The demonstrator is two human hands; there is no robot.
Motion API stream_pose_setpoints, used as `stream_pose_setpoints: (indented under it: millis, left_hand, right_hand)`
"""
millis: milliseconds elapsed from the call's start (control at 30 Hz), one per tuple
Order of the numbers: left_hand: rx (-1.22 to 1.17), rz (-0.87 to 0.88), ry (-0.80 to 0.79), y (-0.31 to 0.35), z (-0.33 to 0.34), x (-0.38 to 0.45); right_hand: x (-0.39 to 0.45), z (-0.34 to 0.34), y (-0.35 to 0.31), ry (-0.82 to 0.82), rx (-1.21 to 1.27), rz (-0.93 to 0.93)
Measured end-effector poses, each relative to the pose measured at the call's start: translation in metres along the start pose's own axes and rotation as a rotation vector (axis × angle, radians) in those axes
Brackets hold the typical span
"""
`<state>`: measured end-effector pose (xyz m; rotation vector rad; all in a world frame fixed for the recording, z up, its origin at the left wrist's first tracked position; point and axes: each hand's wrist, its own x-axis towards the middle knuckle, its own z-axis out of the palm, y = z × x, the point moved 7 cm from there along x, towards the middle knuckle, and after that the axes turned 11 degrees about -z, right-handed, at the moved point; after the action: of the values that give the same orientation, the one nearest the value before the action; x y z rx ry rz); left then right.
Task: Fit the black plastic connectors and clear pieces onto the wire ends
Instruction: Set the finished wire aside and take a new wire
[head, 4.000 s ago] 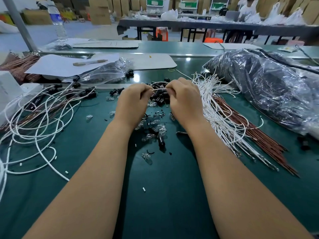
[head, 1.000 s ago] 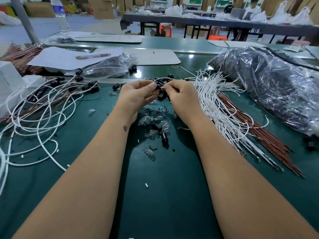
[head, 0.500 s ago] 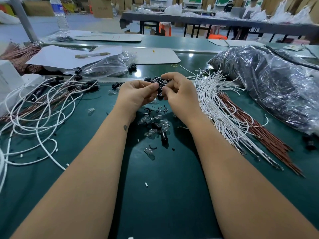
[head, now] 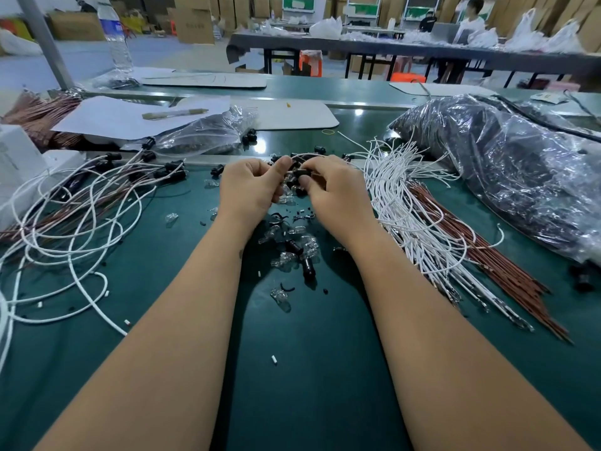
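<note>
My left hand (head: pixel 248 188) and my right hand (head: pixel 335 190) meet over the middle of the green table (head: pixel 309 369). Between their fingertips sits a black connector (head: pixel 300 173); my right hand pinches it, and my left thumb and fingers pinch a white wire (head: pixel 302 155) that arcs over both hands. Loose black connectors and clear pieces (head: pixel 292 252) lie scattered just below the hands. A bundle of white wires (head: pixel 403 203) and brown wires (head: pixel 481 258) lies to the right.
Finished wires with black ends (head: pixel 81 203) sprawl at the left. A clear bag of parts (head: pixel 208 133) lies behind them, a large dark plastic bag (head: pixel 507 170) at the right. Paper with a pen (head: pixel 175 113) and a water bottle (head: pixel 115 40) stand further back.
The hands stay together at the same spot; my fingers have shifted slightly around the connector and wire. The camera has tilted a little.
</note>
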<state>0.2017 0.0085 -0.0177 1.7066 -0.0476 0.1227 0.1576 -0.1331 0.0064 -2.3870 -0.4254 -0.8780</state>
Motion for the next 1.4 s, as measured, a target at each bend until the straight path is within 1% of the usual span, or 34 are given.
stream_pose_setpoints:
  millis: [100, 200, 267, 333, 367, 400, 433, 500, 533, 600, 700, 800, 967, 1067, 1100, 1133, 1167, 1233, 1267, 1300, 1333, 1400]
  left_hand:
    - [0.163, 0.078, 0.191, 0.003, -0.021, 0.004]
    - [0.227, 0.046, 0.391, 0.000, -0.043, 0.007]
    - [0.325, 0.056, 0.498, 0.001, -0.052, 0.004]
    - [0.486, 0.175, 0.567, 0.011, -0.050, -0.002]
    - [0.556, 0.269, 0.564, 0.018, -0.044, -0.006]
    - [0.610, 0.369, 0.514, 0.025, -0.033, -0.010]
    - [0.645, 0.457, 0.421, 0.029, -0.019, -0.013]
    - [0.676, 0.545, 0.230, 0.031, 0.006, -0.018]
    - [0.680, 0.563, 0.192, 0.030, 0.012, -0.020]
    - [0.670, 0.584, 0.208, 0.030, 0.011, -0.022]
    - [0.700, 0.552, 0.296, 0.029, 0.000, -0.016]
    - [0.755, 0.438, 0.369, 0.023, -0.010, -0.005]
    - [0.760, 0.233, 0.612, 0.019, -0.038, 0.000]
    - [0.785, 0.132, 0.671, 0.013, -0.046, 0.001]
    - [0.787, 0.142, 0.660, 0.013, -0.046, 0.001]
    - [0.782, 0.195, 0.622, 0.016, -0.040, 0.002]
    - [0.782, 0.282, 0.546, 0.020, -0.029, 0.002]
    - [0.810, 0.482, 0.338, 0.028, 0.002, -0.003]
    - [0.820, 0.553, 0.263, 0.030, 0.013, -0.006]
    - [0.818, 0.593, 0.231, 0.031, 0.018, -0.009]
    - [0.810, 0.602, 0.237, 0.030, 0.017, -0.008]
    - [0.820, 0.549, 0.339, 0.027, 0.003, -0.002]
  right_hand:
    - [-0.001, -0.007, 0.010, 0.021, -0.207, 0.033]
    - [-0.001, -0.014, 0.014, 0.055, -0.388, 0.066]
    - [-0.002, -0.013, 0.006, 0.079, -0.473, 0.022]
    - [-0.002, -0.011, -0.001, 0.088, -0.512, -0.028]
    - [-0.002, -0.010, -0.002, 0.082, -0.519, -0.041]
    - [-0.002, -0.008, -0.003, 0.069, -0.523, -0.045]
    - [-0.002, -0.006, -0.002, 0.055, -0.525, -0.041]
    - [-0.001, -0.004, -0.001, 0.039, -0.518, -0.032]
    - [-0.001, -0.004, 0.000, 0.040, -0.511, -0.031]
    - [0.000, -0.002, -0.001, 0.044, -0.502, -0.040]
    - [0.001, 0.002, -0.003, 0.032, -0.528, -0.075]
    - [0.002, -0.001, 0.001, 0.058, -0.547, -0.044]
    - [0.001, -0.012, 0.013, 0.138, -0.575, 0.083]
    - [0.002, -0.010, 0.012, 0.133, -0.554, 0.083]
    - [0.002, -0.008, 0.012, 0.116, -0.546, 0.070]
    - [0.004, -0.006, 0.012, 0.100, -0.530, 0.053]
    - [0.005, -0.004, 0.011, 0.088, -0.502, 0.034]
    - [0.006, -0.001, 0.007, 0.077, -0.434, -0.009]
    - [0.006, -0.001, 0.004, 0.074, -0.413, -0.030]
    - [0.007, -0.001, 0.003, 0.072, -0.406, -0.044]
    - [0.006, -0.002, 0.003, 0.070, -0.409, -0.049]
    - [0.005, -0.006, 0.006, 0.077, -0.426, -0.035]
